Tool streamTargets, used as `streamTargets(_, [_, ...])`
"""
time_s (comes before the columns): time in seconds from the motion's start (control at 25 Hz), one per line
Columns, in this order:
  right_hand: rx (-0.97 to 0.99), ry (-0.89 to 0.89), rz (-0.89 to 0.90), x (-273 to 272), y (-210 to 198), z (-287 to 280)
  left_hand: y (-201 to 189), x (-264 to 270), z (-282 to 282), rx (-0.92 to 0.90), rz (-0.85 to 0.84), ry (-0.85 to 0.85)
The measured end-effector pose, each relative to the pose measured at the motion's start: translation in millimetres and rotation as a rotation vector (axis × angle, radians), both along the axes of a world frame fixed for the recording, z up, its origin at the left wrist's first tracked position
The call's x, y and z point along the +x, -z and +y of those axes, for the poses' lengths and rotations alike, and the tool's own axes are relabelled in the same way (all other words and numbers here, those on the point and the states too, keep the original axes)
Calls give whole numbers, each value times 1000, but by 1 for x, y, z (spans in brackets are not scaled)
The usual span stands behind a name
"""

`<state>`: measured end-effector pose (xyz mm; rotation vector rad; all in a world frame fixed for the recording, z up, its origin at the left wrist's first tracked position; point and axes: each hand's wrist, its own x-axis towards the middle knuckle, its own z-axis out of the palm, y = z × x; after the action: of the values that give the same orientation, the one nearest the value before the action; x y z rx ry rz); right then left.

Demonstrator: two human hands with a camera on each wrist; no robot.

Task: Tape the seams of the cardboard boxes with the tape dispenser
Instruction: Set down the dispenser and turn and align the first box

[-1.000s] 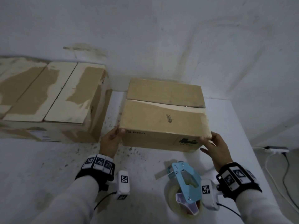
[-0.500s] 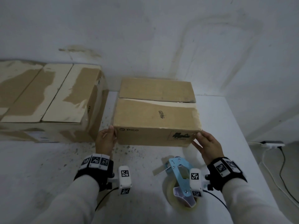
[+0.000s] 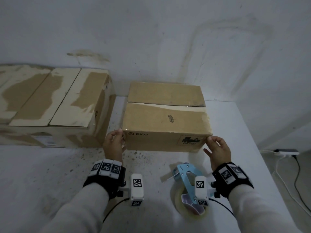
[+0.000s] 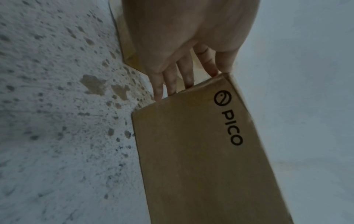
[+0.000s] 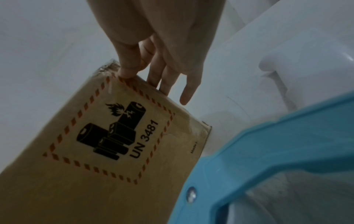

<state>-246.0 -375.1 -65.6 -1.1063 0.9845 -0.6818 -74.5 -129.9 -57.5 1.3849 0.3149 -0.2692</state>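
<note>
White and speckled with brown flecks toward its left half, the table [image 3: 50, 174] stands against a scuffed pale wall and carries two cardboard boxes and one tape dispenser. Both boxes are closed, so their contents cannot be seen. The smaller box [image 3: 165, 121], plain brown corrugated card with "PICO" printed on its near face and a red-dashed battery label [image 5: 113, 131] reading "UN 3481", sits near the middle of the table; its two top flaps meet along a seam [image 3: 166, 105] where pale torn paper shows. The left hand [image 3: 113, 145] rests against the box's near-left vertical corner with straight fingers [image 4: 172, 81] lying along the edge, not curled round it. The right hand [image 3: 218, 151] touches the near-right top corner with its fingertips [image 5: 127, 71], the fingers extended and the little finger standing free of the card. The larger box [image 3: 55, 101], just beside the smaller one on the left, has a top patched with stripped, cream-coloured areas and two visible flap lines. The tape dispenser [image 3: 189, 180] lies on the table near the right wrist, apart from both hands: a light blue plastic frame holding a roll of clear tape [image 3: 178, 197]. A white cable [image 3: 282, 175] trails on the floor to the right.
</note>
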Motion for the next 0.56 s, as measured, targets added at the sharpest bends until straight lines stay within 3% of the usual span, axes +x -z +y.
streamTargets(0.28, [-92, 46, 128, 6, -6, 2, -10, -2, -19, 258, -51, -112])
streamTargets(0.4, [-285, 119, 238, 8, -12, 3, -18, -4, -24, 375, -139, -78])
streamTargets(0.56, [-355, 72, 323, 8, -8, -1, -20, -9, -29, 394, -152, -41])
